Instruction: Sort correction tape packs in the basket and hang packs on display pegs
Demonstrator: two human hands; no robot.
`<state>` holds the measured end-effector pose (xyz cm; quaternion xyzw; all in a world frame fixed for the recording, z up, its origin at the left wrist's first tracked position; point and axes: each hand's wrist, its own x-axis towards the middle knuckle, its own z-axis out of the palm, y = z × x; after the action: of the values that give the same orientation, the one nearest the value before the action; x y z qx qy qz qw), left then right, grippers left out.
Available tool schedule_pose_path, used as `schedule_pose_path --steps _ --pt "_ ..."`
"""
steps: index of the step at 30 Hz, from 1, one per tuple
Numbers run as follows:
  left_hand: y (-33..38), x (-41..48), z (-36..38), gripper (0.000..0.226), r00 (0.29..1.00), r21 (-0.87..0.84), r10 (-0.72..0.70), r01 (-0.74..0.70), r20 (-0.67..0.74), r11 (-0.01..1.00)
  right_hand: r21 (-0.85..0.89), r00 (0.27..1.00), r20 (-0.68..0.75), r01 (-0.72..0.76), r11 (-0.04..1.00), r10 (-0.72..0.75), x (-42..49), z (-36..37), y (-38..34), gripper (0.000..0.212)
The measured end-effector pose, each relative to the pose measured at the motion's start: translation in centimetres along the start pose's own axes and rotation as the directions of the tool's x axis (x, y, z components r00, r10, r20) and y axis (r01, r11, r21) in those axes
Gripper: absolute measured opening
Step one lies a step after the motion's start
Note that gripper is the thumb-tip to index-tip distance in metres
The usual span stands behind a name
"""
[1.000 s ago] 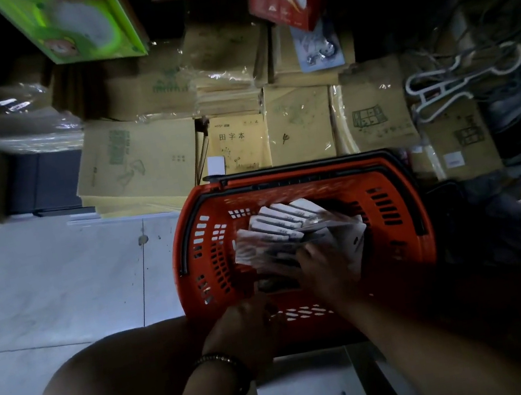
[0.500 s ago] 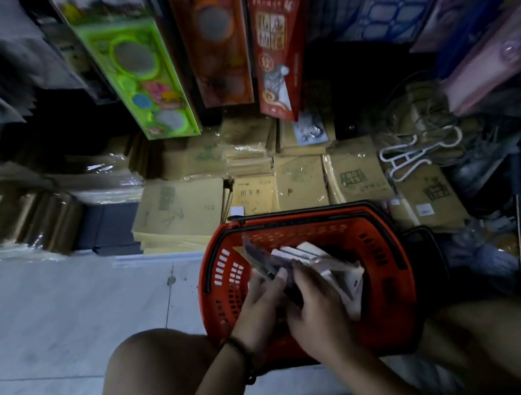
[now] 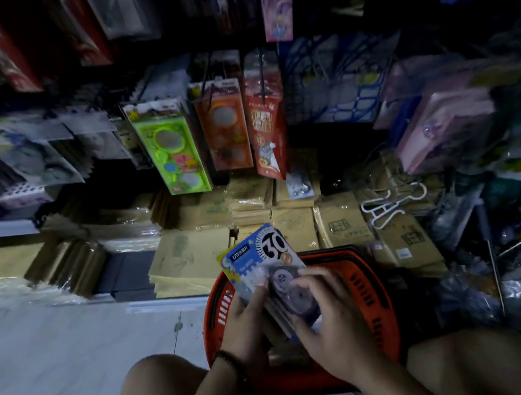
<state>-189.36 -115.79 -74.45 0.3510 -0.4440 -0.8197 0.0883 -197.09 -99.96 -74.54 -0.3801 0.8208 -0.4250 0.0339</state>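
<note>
Floor: pale tiles (image 3: 55,362), dimly lit. The orange basket (image 3: 367,289) stands on them between the person's bare knees. Behind it, wrapped stacks of brown-paper exercise books (image 3: 190,260) lie along the foot of a display wall. A green blister pack (image 3: 172,150), an orange one (image 3: 226,127) and a red one (image 3: 266,127) hang above the books, and white hangers (image 3: 388,207) lie on them to the right.

The correction tape packs (image 3: 261,252) form a bunched stack held above the basket — the front card is blue and white, printed "30". The left hand (image 3: 246,327) grips the stack's left edge. The right hand (image 3: 332,323) curls its fingers over the front blister.

Limits: the upper shelves and the right side are dark and blurred. The pegs carrying the hanging goods cannot be made out. The basket's contents are hidden beneath the hands — the number of packs cannot be told.
</note>
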Motion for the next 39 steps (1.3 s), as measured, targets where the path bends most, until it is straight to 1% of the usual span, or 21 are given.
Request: schedule_pose_path --steps 3,6,10,12,14,16,20,24,29,35,37,39 --pt "2.1 -0.6 1.5 0.042 0.999 0.012 0.048 -0.048 0.015 0.999 -0.016 0.999 -0.009 0.047 0.999 -0.047 1.1 -1.7 -1.0 0.05" --pt "4.7 -1.1 3.2 0.043 0.989 0.057 0.137 -0.14 0.056 0.989 -0.021 0.994 -0.059 0.089 0.996 -0.09 2.5 -3.7 -2.8 0.052" --pt "8.9 -1.6 5.4 0.044 0.958 0.078 0.241 -0.255 0.158 0.964 -0.045 0.982 -0.169 0.079 0.996 -0.086 5.9 -7.6 -4.8 0.07" --pt "11.1 -1.4 6.2 0.044 0.944 0.089 0.25 -0.274 0.214 0.958 -0.051 0.967 -0.242 0.072 0.996 -0.082 7.8 -9.9 -5.5 0.068" --pt "13.6 -1.3 7.3 0.044 0.938 0.091 0.259 -0.286 0.232 0.954 -0.075 0.955 -0.281 0.078 0.994 -0.096 9.7 -12.4 -6.4 0.065" --pt "16.1 -1.2 8.8 0.041 0.919 0.123 0.308 -0.344 0.246 0.931 -0.133 0.935 -0.327 0.094 0.987 -0.134 11.5 -15.1 -7.3 0.065" --pt "21.5 -1.8 12.3 0.04 0.867 0.134 0.439 -0.477 0.236 0.869 -0.246 0.915 -0.351 0.113 0.963 -0.197 14.9 -20.5 -9.0 0.066" --pt "26.7 -2.9 15.8 0.039 0.824 0.126 0.501 -0.544 0.265 0.829 -0.311 0.864 -0.424 0.142 0.94 -0.271 17.8 -25.2 -11.5 0.066" --pt "32.7 -5.2 20.5 0.034 0.697 0.145 0.657 -0.709 0.288 0.69 -0.362 0.787 -0.507 0.176 0.915 -0.352 21.9 -30.5 -14.7 0.069" --pt "38.7 -7.2 25.0 0.034 0.571 0.138 0.76 -0.818 0.311 0.558 -0.437 0.674 -0.607 0.16 0.885 -0.421 26.5 -36.3 -17.7 0.068" --pt "40.1 -7.7 26.3 0.034 0.548 0.131 0.771 -0.833 0.325 0.537 -0.452 0.652 -0.634 0.124 0.883 -0.416 27.6 -38.1 -18.4 0.066" --pt "41.3 -8.1 27.2 0.035 0.543 0.127 0.77 -0.836 0.336 0.534 -0.447 0.636 -0.664 0.085 0.891 -0.394 28.4 -39.9 -18.8 0.065"
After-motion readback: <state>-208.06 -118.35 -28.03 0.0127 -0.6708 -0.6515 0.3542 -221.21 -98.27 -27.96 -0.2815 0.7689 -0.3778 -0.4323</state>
